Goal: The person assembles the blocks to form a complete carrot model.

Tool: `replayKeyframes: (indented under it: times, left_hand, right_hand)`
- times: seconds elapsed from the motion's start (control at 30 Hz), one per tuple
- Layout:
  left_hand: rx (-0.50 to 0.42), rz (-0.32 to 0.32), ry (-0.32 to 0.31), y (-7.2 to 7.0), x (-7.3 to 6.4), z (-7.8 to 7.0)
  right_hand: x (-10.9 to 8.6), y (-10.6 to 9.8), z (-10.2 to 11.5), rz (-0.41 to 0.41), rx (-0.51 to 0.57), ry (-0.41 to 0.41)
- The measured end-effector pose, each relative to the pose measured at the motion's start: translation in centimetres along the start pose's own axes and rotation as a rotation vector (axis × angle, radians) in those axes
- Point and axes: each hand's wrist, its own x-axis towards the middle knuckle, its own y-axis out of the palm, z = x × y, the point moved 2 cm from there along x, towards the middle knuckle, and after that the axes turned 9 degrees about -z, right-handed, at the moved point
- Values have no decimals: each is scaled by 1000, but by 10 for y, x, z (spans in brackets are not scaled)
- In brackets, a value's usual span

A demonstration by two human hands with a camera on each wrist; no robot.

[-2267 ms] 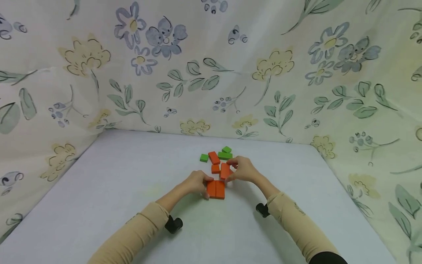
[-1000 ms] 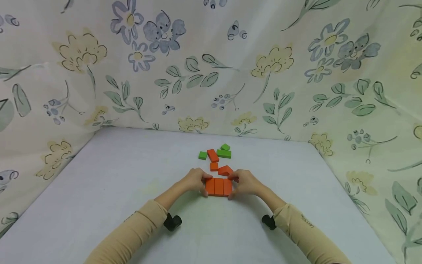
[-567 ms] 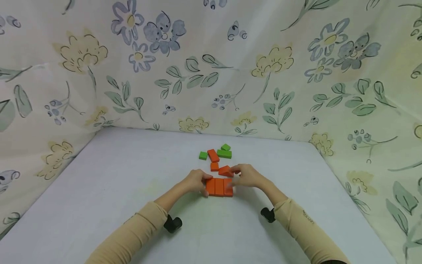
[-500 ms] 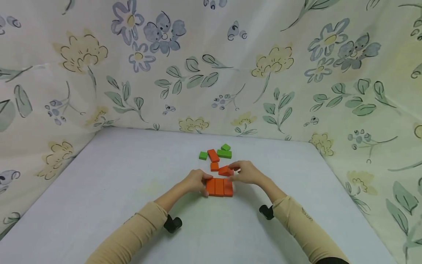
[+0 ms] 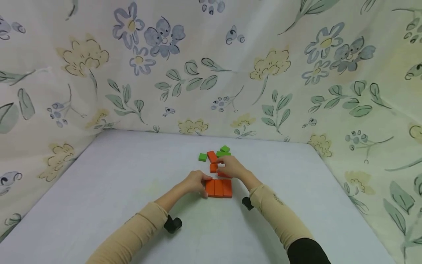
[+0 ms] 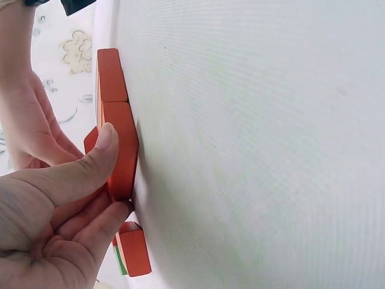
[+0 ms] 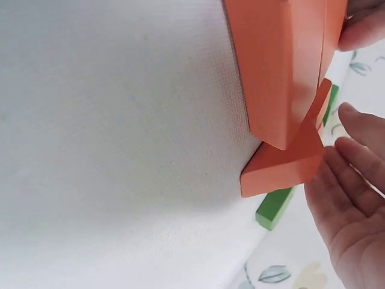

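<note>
Left fingers (image 6: 108, 226) pinch one slab (image 5: 210, 189), right fingers (image 7: 362, 158), seemingly spread, beside an orange cube (image 5: 213, 168).

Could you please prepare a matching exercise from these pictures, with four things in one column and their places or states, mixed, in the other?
Things
1. left hand
2. right hand
3. leftmost green block
4. flowered cloth

Places or states
A. hanging behind the table
B. holding the left end of the row of three orange blocks
C. lying just left of the slanting orange block
D. beyond the row, near the small orange block

Pairs: 1-B, 2-D, 3-C, 4-A
</note>
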Motion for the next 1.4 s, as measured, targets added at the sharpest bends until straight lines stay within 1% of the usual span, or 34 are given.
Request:
replayKeyframes:
  times: [0.07, 0.33, 0.43, 0.57, 0.7, 0.83, 1.03, 1.13, 1.3, 1.4]
  left_hand:
    - [1, 2, 0, 1, 0, 1]
    - [-3, 1, 4, 2, 1, 3]
    - [6, 2, 12, 2, 2, 3]
    - [9, 7, 6, 2, 2, 2]
    - [7, 5, -4, 2, 2, 1]
    - [14, 1, -1, 2, 2, 1]
    - [5, 25, -14, 2, 5, 2]
    - [22, 29, 1, 2, 6, 3]
    - [41, 33, 9, 1, 8, 4]
    - [32, 38, 2, 1, 8, 5]
  right_hand:
    - [3, 3, -1, 3, -13, 27]
    - [10, 8, -2, 41, -79, 5]
    - [11, 9, -3, 34, -91, 2]
    - [10, 9, -4, 7, -105, -19]
    - [10, 10, -7, -21, -93, -19]
    - [8, 9, -9, -41, -74, -8]
    - [-2, -2, -12, -100, -35, 20]
    - [-10, -9, -13, -117, -6, 0]
    - [-26, -16, -13, -95, 24, -50]
    - [-37, -19, -12, -76, 40, -74]
